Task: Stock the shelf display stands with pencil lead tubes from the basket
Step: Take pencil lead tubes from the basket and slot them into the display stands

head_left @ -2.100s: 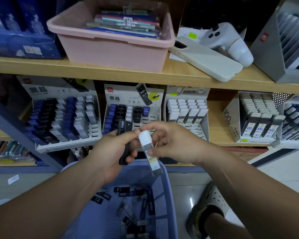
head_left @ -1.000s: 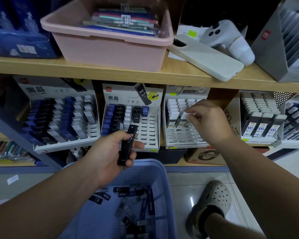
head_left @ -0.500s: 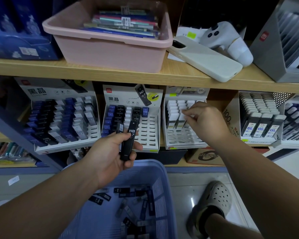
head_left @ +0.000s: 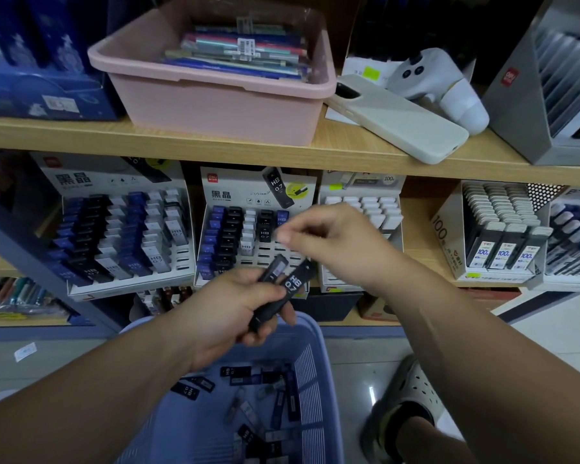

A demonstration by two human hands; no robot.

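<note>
The left hand (head_left: 228, 316) is near and low, over the blue basket (head_left: 318, 363). Its fingers wrap round two black tubes (head_left: 290, 284). The right hand (head_left: 329, 239) hangs just above them with bent fingers, too blurry to tell its grip. Far behind stands one white stand (head_left: 235, 195) under a wooden shelf (head_left: 215, 152). One pink tub (head_left: 215, 105) and one phone (head_left: 395, 118) sit on top. Loose tubes lie in the basket.
</note>
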